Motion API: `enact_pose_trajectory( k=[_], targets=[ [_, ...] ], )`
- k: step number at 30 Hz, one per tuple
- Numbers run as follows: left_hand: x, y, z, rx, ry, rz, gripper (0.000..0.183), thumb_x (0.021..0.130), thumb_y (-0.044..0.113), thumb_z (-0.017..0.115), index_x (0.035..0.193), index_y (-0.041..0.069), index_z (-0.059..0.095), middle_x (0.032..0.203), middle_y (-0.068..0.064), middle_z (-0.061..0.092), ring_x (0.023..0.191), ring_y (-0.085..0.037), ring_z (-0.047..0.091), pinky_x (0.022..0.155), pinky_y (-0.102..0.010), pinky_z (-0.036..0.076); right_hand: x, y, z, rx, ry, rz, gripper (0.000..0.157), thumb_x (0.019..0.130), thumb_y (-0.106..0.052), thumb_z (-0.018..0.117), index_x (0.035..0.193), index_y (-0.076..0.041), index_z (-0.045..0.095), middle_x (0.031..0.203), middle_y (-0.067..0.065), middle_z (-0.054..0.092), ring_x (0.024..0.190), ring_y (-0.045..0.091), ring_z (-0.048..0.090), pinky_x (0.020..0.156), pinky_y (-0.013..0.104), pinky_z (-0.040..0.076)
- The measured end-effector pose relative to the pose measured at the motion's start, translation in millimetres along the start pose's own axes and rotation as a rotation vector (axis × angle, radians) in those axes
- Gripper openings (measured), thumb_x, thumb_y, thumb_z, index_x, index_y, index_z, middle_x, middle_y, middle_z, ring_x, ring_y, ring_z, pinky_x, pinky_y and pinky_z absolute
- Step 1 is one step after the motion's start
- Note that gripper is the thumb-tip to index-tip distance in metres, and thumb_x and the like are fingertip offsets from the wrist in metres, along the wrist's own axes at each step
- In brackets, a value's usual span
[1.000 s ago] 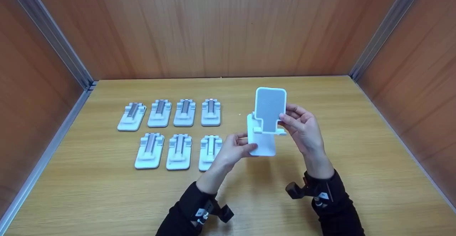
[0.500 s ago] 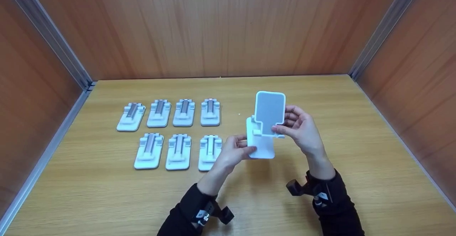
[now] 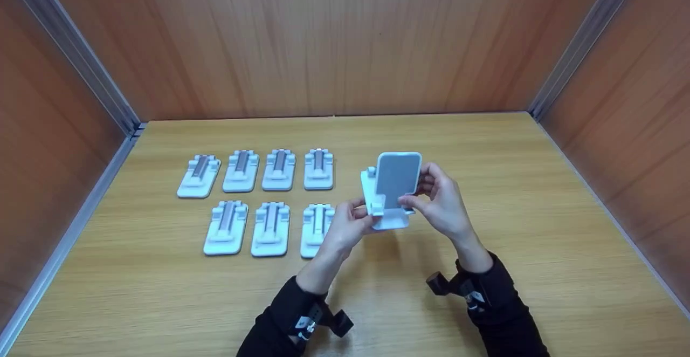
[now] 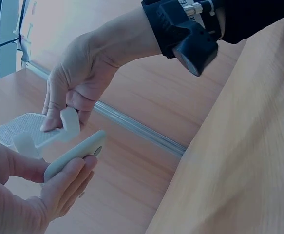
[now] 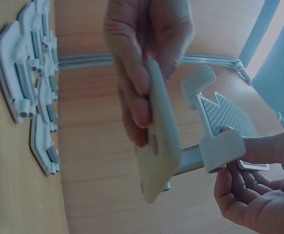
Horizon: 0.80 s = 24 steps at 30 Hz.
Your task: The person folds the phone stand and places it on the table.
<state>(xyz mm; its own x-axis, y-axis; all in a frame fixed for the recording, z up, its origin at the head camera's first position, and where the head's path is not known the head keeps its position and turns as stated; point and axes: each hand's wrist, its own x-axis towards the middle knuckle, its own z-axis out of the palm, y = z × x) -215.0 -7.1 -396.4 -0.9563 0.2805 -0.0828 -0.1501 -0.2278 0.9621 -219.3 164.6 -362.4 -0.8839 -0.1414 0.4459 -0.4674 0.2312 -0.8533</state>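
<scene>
A white folding phone stand (image 3: 398, 176) is held up above the table, unfolded, its grey-padded plate tilted over its base. My left hand (image 3: 347, 226) grips the base (image 5: 159, 141) by its edge, thumb on one face and fingers behind. With thumb and curled fingers, my right hand (image 3: 439, 200) pinches the padded plate near its lower right corner. In the right wrist view a grey arm (image 5: 189, 160) joins base and plate, and two white hooks (image 5: 222, 150) stick out at the plate's lower end.
Several folded white phone stands lie in two rows at the left of the wooden table (image 3: 161, 303), among them a back-row stand (image 3: 319, 171) and a front-row stand (image 3: 271, 230). Wooden panels (image 3: 334, 44) with metal edging enclose the back and sides.
The padded plate has come down and tilted back toward the base. Both hands have shifted slightly left, and the right hand has lowered with the plate.
</scene>
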Motion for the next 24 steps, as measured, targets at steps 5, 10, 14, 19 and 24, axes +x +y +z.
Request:
enact_pose_trajectory(
  k=[5,10,14,19,24],
  targets=[
    [-0.6,2.8,0.3,-0.031,0.019,0.009,0.041,0.085,-0.013,0.044,0.124,-0.017,0.034,0.108,-0.031,0.054,0.097,-0.034,0.057,0.075,-0.034,0.053,0,5,7.8,-0.052,0.036,-0.078,0.041,0.064,0.013,0.071,0.099,0.009,0.050,0.091,0.015,0.058,0.079,0.022,0.058,0.069,0.028,0.052],
    [-3.6,2.5,4.4,-0.033,-0.008,0.025,0.040,0.084,-0.011,0.049,0.122,-0.017,0.037,0.103,-0.031,0.057,0.093,-0.033,0.059,0.073,-0.034,0.053,3,15,11.4,-0.188,0.128,-0.225,0.036,0.065,0.012,0.071,0.095,0.006,0.051,0.089,0.011,0.062,0.077,0.018,0.059,0.068,0.029,0.052],
    [-5.2,1.8,8.1,-0.030,-0.009,0.027,0.040,0.083,-0.010,0.051,0.120,-0.017,0.039,0.101,-0.029,0.058,0.092,-0.032,0.059,0.072,-0.033,0.053,7,23,12.6,-0.269,0.202,-0.345,0.030,0.066,0.011,0.071,0.086,0.003,0.050,0.083,0.008,0.062,0.075,0.016,0.058,0.066,0.027,0.051],
    [-6.7,1.5,10.7,-0.044,-0.006,0.013,0.041,0.082,-0.011,0.051,0.121,-0.017,0.039,0.101,-0.030,0.058,0.093,-0.033,0.059,0.073,-0.033,0.053,9,30,13.5,-0.334,0.277,-0.447,0.029,0.066,0.010,0.071,0.078,0.000,0.046,0.076,0.007,0.060,0.075,0.016,0.058,0.069,0.025,0.049],
    [-7.8,-0.8,12.2,-0.040,-0.012,0.013,0.040,0.082,-0.011,0.051,0.120,-0.017,0.039,0.103,-0.030,0.057,0.094,-0.033,0.058,0.073,-0.034,0.053,10,35,13.5,-0.400,0.332,-0.519,0.030,0.066,0.010,0.069,0.075,0.000,0.043,0.070,0.008,0.057,0.069,0.017,0.056,0.067,0.021,0.046]
  ],
)
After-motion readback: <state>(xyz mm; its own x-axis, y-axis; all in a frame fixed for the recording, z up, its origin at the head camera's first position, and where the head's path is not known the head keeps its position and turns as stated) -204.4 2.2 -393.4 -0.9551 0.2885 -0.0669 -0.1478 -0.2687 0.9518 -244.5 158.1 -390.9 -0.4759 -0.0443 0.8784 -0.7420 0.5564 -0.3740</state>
